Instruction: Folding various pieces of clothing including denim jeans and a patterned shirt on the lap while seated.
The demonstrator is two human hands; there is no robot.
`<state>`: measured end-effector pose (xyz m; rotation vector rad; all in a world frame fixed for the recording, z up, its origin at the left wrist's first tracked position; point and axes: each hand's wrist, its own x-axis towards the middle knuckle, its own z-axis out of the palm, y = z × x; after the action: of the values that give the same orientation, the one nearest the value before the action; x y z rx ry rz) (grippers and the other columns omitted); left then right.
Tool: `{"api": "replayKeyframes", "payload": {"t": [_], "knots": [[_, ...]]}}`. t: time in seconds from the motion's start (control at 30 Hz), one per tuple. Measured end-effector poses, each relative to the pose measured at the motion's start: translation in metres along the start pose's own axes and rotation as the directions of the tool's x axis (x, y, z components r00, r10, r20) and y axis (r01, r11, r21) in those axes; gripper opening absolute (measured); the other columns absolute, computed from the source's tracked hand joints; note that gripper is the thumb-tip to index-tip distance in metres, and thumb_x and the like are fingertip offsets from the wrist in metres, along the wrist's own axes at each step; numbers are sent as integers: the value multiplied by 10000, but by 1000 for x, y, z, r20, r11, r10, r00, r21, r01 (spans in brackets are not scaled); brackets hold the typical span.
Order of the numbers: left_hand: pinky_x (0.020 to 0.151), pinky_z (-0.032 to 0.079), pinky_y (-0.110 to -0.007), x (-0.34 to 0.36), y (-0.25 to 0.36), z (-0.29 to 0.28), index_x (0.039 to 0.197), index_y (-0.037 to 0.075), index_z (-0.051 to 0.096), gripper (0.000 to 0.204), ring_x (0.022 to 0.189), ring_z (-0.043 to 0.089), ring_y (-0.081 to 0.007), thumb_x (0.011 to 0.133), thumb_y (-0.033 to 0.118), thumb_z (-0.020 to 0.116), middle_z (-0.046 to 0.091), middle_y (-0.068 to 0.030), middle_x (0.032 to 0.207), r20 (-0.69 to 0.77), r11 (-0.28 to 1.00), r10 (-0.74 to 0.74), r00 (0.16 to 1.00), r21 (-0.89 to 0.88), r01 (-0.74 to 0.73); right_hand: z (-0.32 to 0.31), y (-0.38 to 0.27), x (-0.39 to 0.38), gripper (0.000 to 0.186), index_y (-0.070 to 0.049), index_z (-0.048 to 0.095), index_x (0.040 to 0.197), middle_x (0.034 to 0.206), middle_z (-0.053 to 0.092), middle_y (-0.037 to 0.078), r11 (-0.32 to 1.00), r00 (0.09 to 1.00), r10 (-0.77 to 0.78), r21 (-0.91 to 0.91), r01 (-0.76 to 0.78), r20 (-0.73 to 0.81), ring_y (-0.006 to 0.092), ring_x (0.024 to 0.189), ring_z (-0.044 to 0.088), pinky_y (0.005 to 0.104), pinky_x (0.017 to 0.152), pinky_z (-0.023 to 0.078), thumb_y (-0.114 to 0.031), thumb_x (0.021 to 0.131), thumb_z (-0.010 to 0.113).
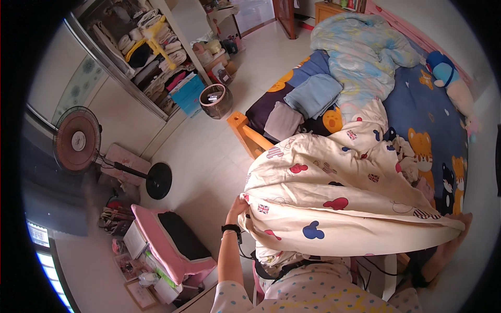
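Observation:
A cream bedsheet (297, 182) printed with red and blue mouse-head shapes and flags is stretched between my two hands. Its near edge hangs in front of my body, and its far part lies bunched on the bed. My left hand (239, 204), with a black band on the wrist, is closed on the sheet's left corner. At the right end, my right hand (461, 227) grips the other corner; its fingers are partly hidden by the cloth. Beyond the sheet, a folded blue cloth (314, 95) and a folded grey cloth (283, 121) lie on the bed.
The bed (407, 99) has a dark patterned cover, a rumpled pale-blue quilt (360, 47) and a plush toy (451, 83). Its wooden post (239, 121) rises near the sheet. On the floor stand a fan (78, 140) and a round pot (215, 101); an open wardrobe (141, 47) holds clothes.

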<state>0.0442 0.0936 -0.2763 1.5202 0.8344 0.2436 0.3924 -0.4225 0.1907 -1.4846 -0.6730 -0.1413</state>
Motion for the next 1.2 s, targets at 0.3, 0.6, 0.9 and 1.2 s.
{"api": "replayKeyframes", "payload": {"t": [0.3,0.6,0.9,1.2], "knots": [[721,502,-363,-34,98,-32,920,17,643,271,841,639,-312,729,8,452,646,-198,861,-708,897,124,695,379,226,-1,6,0,199,-49,340,942,785,409,39,997,1000,-23,-68,24,22,103,684,380,239,629,339,-128,895,517],[574,494,-305,-73,112,-171,822,-60,628,186,603,612,-171,827,123,598,636,-100,660,-916,963,241,320,266,38,-2,17,-13,139,-39,467,873,826,557,107,960,898,-121,279,-1,422,191,708,545,252,600,424,-170,893,508],[696,487,-266,-55,179,-80,1130,39,502,280,786,584,-145,850,38,511,600,-74,872,-460,983,183,869,112,-148,78,0,-2,75,-21,588,694,678,626,97,994,749,43,48,-99,662,163,566,585,233,503,423,-52,733,645],[877,427,-342,-129,446,146,1222,22,414,644,1017,544,-231,700,223,733,506,-133,1180,527,736,567,633,21,-677,168,-17,25,228,10,609,920,837,640,69,992,672,126,-85,-93,730,119,721,617,238,641,468,52,699,574]]}}
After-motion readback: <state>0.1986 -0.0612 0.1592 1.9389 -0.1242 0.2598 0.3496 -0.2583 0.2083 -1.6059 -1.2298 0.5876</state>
